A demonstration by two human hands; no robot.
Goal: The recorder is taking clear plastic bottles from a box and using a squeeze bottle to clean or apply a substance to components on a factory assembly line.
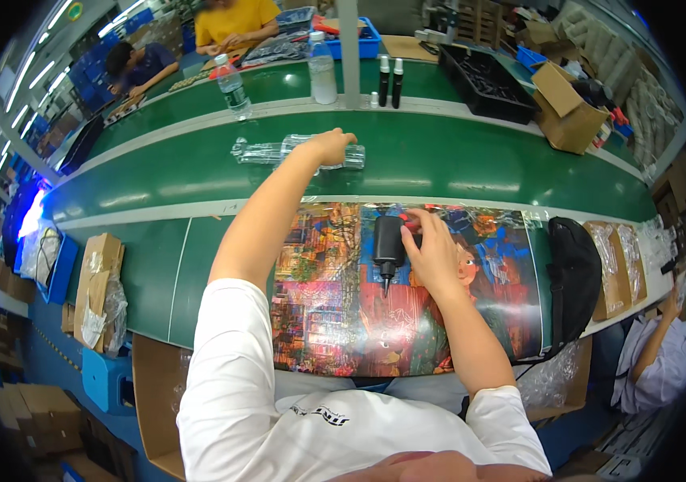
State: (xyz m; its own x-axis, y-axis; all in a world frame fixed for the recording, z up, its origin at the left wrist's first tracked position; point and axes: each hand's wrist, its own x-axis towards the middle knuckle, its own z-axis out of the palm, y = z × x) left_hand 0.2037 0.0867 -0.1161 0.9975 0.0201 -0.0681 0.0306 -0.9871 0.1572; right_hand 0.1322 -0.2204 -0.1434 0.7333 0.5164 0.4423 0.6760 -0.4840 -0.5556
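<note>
Left hand [331, 146] closed on clear plastic pkg [295, 152] on belt, right hand [433, 255] gripping black tool [388, 245] over mat

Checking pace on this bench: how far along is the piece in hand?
Done: nothing visibly finished. In hand: the left hand reaches onto a clear plastic-wrapped bundle on the green belt, while the right hand holds a small black tool over the colourful printed mat. Left: that bundle is not yet on the mat.

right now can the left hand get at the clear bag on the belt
Probably yes: the left hand already rests on the clear bag on the green belt, with nothing between them.
</note>
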